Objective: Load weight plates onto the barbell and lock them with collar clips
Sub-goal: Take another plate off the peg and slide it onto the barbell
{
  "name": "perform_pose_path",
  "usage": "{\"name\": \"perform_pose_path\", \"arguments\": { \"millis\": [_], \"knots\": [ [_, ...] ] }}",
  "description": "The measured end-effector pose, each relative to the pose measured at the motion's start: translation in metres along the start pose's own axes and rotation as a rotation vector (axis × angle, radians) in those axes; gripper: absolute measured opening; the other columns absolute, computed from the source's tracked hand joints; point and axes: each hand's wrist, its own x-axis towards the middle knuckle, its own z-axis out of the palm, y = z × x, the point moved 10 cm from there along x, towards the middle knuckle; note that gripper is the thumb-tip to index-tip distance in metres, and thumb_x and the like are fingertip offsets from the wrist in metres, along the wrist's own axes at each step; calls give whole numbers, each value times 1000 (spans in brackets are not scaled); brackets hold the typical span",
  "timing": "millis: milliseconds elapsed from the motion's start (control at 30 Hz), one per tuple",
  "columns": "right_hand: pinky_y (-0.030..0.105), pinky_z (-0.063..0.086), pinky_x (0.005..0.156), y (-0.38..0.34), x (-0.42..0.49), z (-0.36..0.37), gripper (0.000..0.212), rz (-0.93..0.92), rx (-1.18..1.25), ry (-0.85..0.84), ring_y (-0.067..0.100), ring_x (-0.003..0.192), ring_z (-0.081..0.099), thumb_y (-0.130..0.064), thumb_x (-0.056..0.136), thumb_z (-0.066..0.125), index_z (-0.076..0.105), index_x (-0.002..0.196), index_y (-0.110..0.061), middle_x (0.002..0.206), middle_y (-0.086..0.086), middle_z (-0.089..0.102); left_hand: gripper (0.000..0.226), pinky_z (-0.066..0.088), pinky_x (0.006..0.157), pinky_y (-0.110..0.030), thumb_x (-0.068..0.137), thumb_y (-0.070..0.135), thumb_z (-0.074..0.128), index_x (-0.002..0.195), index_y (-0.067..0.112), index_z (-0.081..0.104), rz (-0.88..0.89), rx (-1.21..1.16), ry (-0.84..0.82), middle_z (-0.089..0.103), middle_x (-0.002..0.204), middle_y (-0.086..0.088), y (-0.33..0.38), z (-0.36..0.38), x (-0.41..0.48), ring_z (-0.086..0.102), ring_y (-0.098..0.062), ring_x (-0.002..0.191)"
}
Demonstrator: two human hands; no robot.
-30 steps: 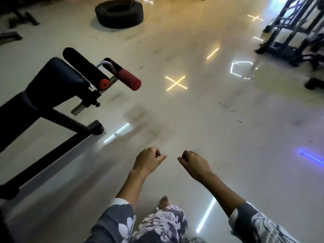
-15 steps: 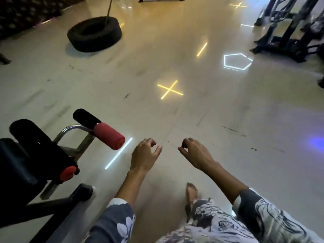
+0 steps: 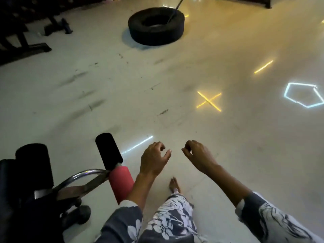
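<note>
No barbell, weight plate or collar clip shows in the head view. My left hand point(image 3: 154, 159) hangs in front of me at lower centre, fingers loosely curled and apart, holding nothing. My right hand point(image 3: 198, 155) is level with it a little to the right, fingers also loosely curled with nothing in them. Both hands are over bare pale floor point(image 3: 122, 102). A bare foot point(image 3: 174, 185) steps forward below them.
A black bench with a red-and-black foam roller point(image 3: 114, 165) stands close at my lower left. A big black tyre point(image 3: 156, 25) with a rod in it lies ahead. Dark racks point(image 3: 21, 32) line the far left. Light marks glow on the floor at right.
I have walked forward and turned left: the bench has slid to my lower left, the tyre has grown nearer and more central. Both hands stay empty in front of me.
</note>
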Motion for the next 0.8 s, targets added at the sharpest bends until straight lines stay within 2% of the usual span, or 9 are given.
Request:
{"name": "perform_pose_path", "arguments": {
  "millis": [233,333,433,533,733,800],
  "knots": [
    [34,44,75,-76,240,-48,26,-127,-34,-57,25,92,57,-33,96,43,55,100,-10,105,10,61,29,42,73,-24,88,36,60,101,10,61,-94,4,91,67,102,-5,-49,-83,213,59,-19,94],
    [36,46,81,-108,323,-47,27,-187,-60,-75,25,98,57,-34,96,43,52,109,-12,110,9,60,31,46,74,-24,89,37,59,104,10,61,-132,10,108,67,105,-5,-80,-106,279,60,-18,94],
    [37,45,87,-157,430,-35,31,-301,-112,-125,26,107,53,-33,96,44,49,116,-11,117,10,56,33,47,79,-27,89,38,58,108,11,60,-196,45,162,66,109,-5,-133,-135,361,59,-19,97],
    [36,42,86,-216,528,-17,31,-417,-166,-198,27,109,51,-33,96,42,48,116,-10,118,10,56,33,46,81,-29,89,38,59,110,12,60,-295,53,222,66,110,-4,-190,-174,431,59,-20,99],
    [34,40,85,-359,667,30,32,-636,-279,-390,27,109,52,-34,97,39,50,114,-8,119,10,57,32,43,79,-23,90,40,57,109,15,60,-545,65,281,66,109,-2,-312,-263,512,59,-18,98],
    [34,41,85,-418,705,60,33,-761,-344,-455,28,108,52,-35,98,38,50,115,-9,119,11,57,31,43,80,-23,90,42,55,109,17,59,-633,58,316,65,111,-1,-362,-293,525,59,-17,99]
  ]
}}
